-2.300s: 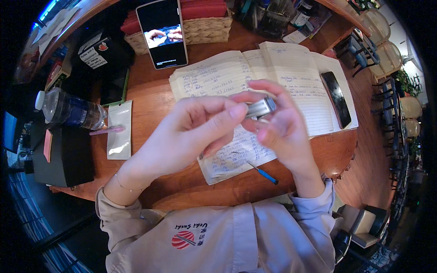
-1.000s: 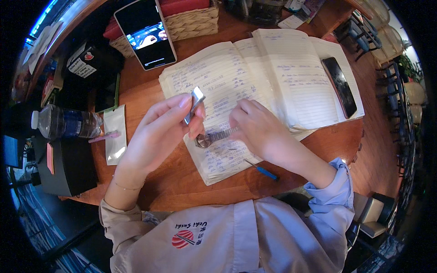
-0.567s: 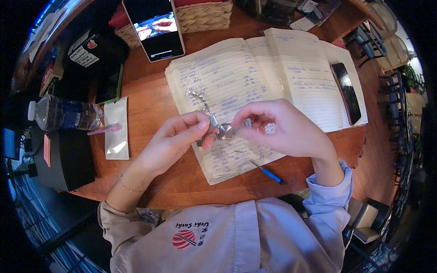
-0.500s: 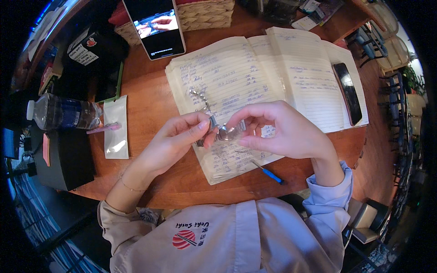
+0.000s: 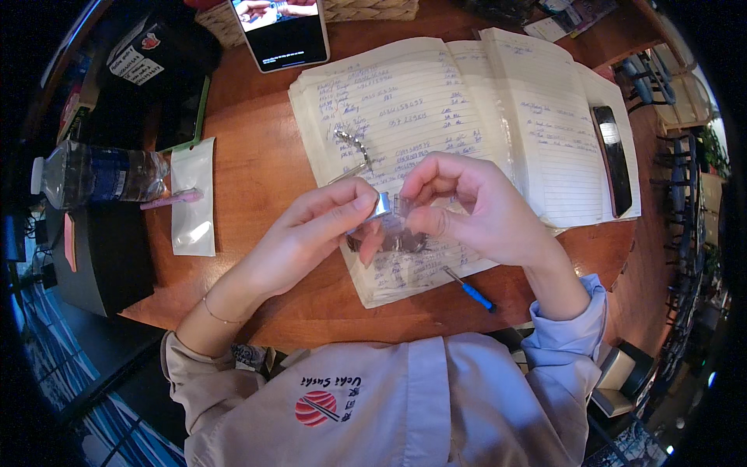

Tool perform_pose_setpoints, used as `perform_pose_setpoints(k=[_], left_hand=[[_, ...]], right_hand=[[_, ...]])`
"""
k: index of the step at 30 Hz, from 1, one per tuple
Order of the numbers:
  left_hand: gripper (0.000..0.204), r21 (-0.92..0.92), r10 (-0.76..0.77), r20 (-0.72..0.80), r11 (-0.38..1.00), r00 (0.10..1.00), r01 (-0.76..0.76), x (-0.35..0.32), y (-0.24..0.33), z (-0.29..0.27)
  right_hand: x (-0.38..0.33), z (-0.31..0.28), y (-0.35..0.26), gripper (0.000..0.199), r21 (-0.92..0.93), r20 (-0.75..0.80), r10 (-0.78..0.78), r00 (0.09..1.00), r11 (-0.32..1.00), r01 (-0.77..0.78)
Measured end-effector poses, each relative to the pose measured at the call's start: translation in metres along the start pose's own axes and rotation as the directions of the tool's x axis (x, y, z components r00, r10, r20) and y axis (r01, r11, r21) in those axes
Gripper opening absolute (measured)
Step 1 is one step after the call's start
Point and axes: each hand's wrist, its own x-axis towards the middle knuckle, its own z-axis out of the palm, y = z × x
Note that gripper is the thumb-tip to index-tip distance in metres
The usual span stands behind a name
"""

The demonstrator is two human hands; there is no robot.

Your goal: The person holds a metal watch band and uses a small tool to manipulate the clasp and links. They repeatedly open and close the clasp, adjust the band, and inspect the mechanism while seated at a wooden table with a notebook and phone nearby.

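Note:
My left hand (image 5: 307,233) pinches a small silver metal piece (image 5: 380,206) between thumb and forefinger. My right hand (image 5: 473,206) meets it from the right, its fingertips closed on the same small item, a clear plastic bit by the look of it. Both hands hover over the lower left page of an open handwritten notebook (image 5: 436,101) on a round wooden table (image 5: 257,163). A short beaded metal chain (image 5: 352,145) lies on the page just above my left hand.
A blue-handled small tool (image 5: 468,289) lies by the notebook's lower edge. A dark phone (image 5: 611,159) rests on the right page, another phone (image 5: 282,29) with a lit screen leans at the back. A small clear bag (image 5: 194,198), water bottle (image 5: 101,173) and black boxes sit left.
The hands came apart, then met again and dropped lower over the page. The chain that hung from the left hand now lies on the notebook.

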Motion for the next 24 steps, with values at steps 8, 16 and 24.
perform_pose_setpoints(k=[8,16,24], left_hand=[[0.024,0.056,-0.001,0.03,0.998,1.0,0.0,0.001,-0.001,0.001],[0.027,-0.073,-0.11,-0.011,0.991,0.994,0.108,0.001,-0.004,0.005],[0.026,-0.15,-0.171,-0.011,0.974,0.985,0.168,0.0,-0.001,0.01]], right_hand=[[-0.002,0.004,-0.005,0.018,0.108,-0.032,0.106,0.994,0.989,-0.102],[-0.002,0.009,-0.003,0.018,0.194,-0.012,0.082,0.997,0.978,-0.078],[-0.002,0.012,-0.001,0.018,0.166,-0.014,0.082,0.997,0.983,-0.078]])
